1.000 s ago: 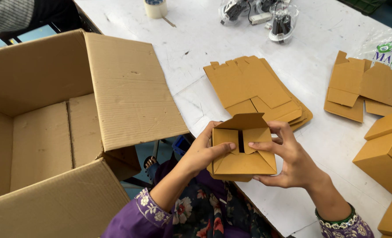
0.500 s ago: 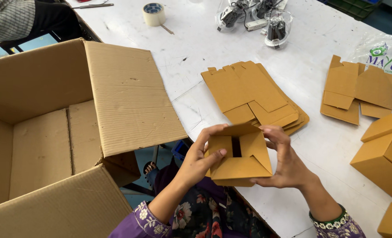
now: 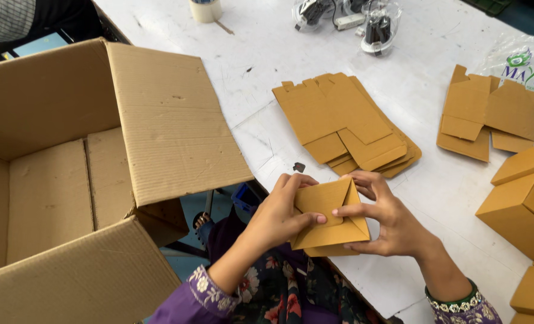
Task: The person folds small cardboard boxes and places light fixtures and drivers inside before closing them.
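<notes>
Head view: we hold one small brown carton (image 3: 328, 219) in both hands, just over the near table edge; left hand (image 3: 277, 217) wraps its left side w/ thumb pressed on the folded end flaps, right hand (image 3: 393, 219) cups the right side, fingers (image 3: 355, 210) pinching the top flap down flat; both hands are clamped on the carton, not spread; the end flaps look tucked into each other, so we judge this end about closed; whether the opposite end is closed we can't tell, it's hidden

Done so far, as far as shows: several made-up cartons (image 3: 522, 204) stacked at the right edge; left to do: a stack of flat blanks (image 3: 345, 123) just beyond our hands, more blanks (image 3: 489, 114) far right beside a clear plastic bag (image 3: 528, 66); the big corrugated box (image 3: 87, 180) on the left stands open, flaps out, nothing seen inside

Surface & room: white table (image 3: 267, 66), scuffed and marked, a small dark scrap near the blanks; tape roll (image 3: 205, 9) at the far edge, clear-cased devices w/ cables (image 3: 363, 21) far centre; blue floor below, chair legs near the box
</notes>
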